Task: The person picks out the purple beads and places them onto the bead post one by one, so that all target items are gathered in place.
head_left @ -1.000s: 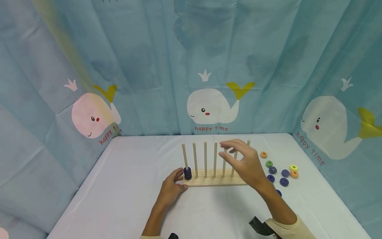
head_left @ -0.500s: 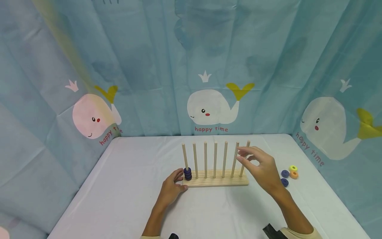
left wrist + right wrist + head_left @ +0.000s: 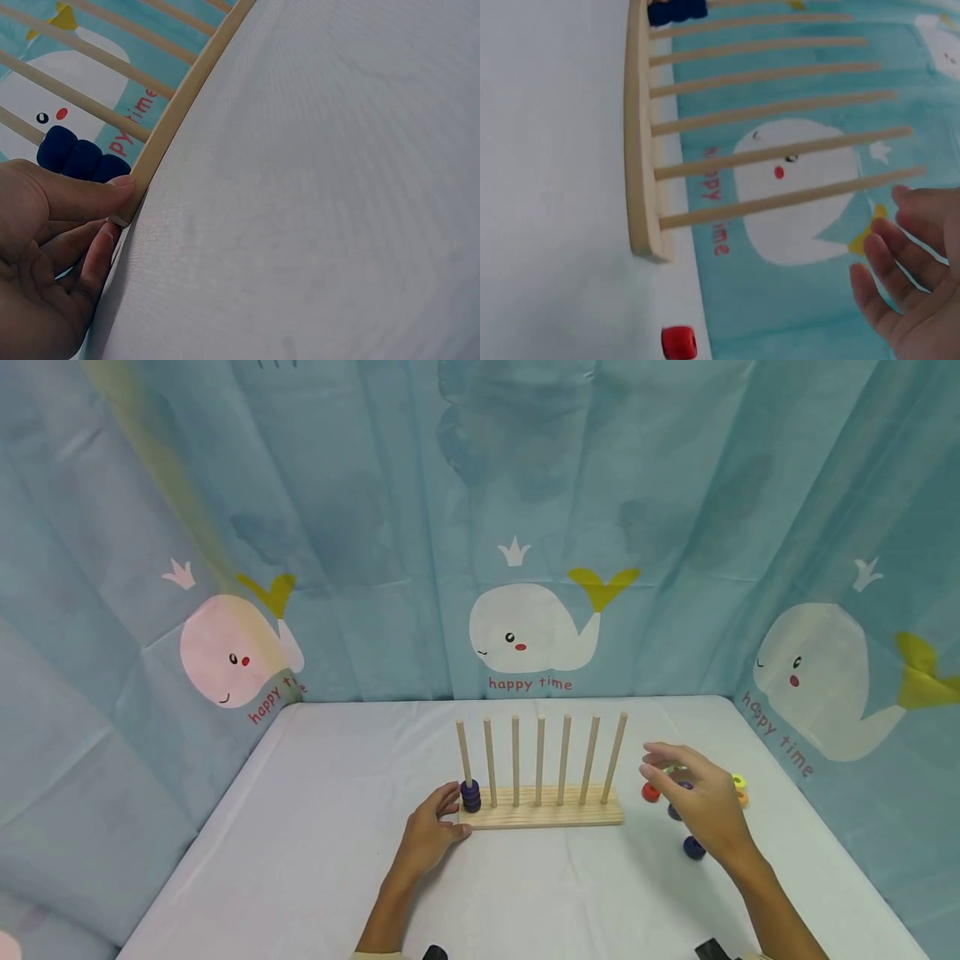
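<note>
The wooden peg rack (image 3: 542, 814) sits at frame centre on the desk (image 3: 315, 860), its long axis running left to right across the head view, with seven upright dowels rising from a flat base. A stack of dark blue rings (image 3: 471, 795) sits low on the leftmost dowel (image 3: 464, 752).

The left hand (image 3: 431, 831) rests at the rack's left end, thumb and fingers lightly curled against the base corner; the left wrist view shows the thumb pressing the base edge.

The right hand (image 3: 701, 806) hovers right of the rack, fingers spread and relaxed, holding nothing. It is the nearer hand to the loose rings lying right of centre: a red ring (image 3: 650, 792) just beside the fingertips, a dark blue ring (image 3: 693, 847) below the palm, and yellow and orange rings (image 3: 740, 787) partly hidden behind the hand.

Materials: the rack is pale unfinished wood with smooth cylindrical dowels; the rings are small, glossy, painted toroids; the desk carries a fine-weave white cloth.
</note>
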A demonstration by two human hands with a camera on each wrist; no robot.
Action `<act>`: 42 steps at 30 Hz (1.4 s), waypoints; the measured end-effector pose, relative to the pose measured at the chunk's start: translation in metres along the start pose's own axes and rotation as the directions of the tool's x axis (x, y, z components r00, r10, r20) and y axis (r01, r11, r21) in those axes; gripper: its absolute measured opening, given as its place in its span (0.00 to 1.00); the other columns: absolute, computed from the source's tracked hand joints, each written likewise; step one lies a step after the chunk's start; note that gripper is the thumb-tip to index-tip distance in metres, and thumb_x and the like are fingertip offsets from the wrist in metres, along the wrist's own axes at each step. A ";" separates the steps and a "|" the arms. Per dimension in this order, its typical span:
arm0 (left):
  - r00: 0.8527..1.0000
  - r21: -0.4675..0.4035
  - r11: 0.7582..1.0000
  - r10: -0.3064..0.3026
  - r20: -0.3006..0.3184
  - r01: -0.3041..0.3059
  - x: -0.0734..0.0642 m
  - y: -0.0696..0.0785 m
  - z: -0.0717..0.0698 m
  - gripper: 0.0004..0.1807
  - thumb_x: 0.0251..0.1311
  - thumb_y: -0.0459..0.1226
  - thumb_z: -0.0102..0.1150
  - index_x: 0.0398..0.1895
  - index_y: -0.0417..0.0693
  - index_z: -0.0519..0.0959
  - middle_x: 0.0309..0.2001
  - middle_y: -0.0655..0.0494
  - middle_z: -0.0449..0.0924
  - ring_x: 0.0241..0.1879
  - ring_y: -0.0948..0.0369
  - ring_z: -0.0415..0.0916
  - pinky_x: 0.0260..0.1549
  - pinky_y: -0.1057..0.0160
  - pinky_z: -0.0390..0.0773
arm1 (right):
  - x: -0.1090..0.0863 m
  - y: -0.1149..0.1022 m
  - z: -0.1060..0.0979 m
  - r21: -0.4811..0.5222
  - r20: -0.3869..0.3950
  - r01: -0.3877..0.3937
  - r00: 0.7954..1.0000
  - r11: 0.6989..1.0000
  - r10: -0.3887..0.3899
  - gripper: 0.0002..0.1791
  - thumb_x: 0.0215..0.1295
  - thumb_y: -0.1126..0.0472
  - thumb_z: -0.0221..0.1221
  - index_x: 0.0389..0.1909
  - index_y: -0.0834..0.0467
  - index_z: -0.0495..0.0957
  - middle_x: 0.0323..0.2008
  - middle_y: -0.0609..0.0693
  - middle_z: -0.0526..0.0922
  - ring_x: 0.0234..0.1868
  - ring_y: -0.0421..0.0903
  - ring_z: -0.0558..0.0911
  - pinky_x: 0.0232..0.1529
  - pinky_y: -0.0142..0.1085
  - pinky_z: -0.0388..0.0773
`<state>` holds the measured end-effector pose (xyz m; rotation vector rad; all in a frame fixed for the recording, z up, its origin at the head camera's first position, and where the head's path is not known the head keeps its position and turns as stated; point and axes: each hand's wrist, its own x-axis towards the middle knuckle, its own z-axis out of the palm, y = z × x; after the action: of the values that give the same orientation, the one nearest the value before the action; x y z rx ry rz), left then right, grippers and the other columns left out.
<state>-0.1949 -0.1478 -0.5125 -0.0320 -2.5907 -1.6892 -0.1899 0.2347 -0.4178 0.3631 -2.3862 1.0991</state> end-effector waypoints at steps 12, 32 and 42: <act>1.000 -0.008 1.000 -0.006 -0.003 0.006 -0.001 0.001 0.001 0.39 0.49 0.29 0.69 0.69 0.45 0.67 0.63 0.50 0.74 0.57 0.53 0.74 0.51 0.56 0.77 | -0.013 0.027 -0.024 -0.100 0.037 -0.145 0.988 0.984 0.149 0.23 0.66 0.48 0.61 0.59 0.52 0.77 0.42 0.47 0.84 0.42 0.52 0.83 0.36 0.21 0.76; 1.000 0.000 1.000 -0.004 -0.008 0.004 0.000 0.000 0.001 0.39 0.49 0.29 0.70 0.68 0.46 0.67 0.62 0.51 0.74 0.57 0.53 0.74 0.51 0.56 0.77 | -0.021 0.061 -0.047 -0.194 0.260 -0.250 0.919 0.949 0.296 0.32 0.63 0.40 0.60 0.62 0.56 0.74 0.47 0.54 0.84 0.49 0.55 0.80 0.49 0.56 0.77; 1.000 0.003 1.000 -0.006 -0.008 0.006 0.000 0.000 0.001 0.39 0.50 0.30 0.70 0.68 0.46 0.68 0.62 0.50 0.74 0.57 0.54 0.74 0.51 0.56 0.77 | -0.027 0.070 -0.050 -0.166 0.430 -0.378 0.803 0.911 0.412 0.37 0.57 0.44 0.67 0.63 0.60 0.72 0.47 0.55 0.83 0.50 0.56 0.79 0.42 0.48 0.81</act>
<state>-0.1946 -0.1467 -0.5128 -0.0180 -2.5908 -1.6834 -0.1812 0.3189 -0.4482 0.0980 -3.0173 1.2012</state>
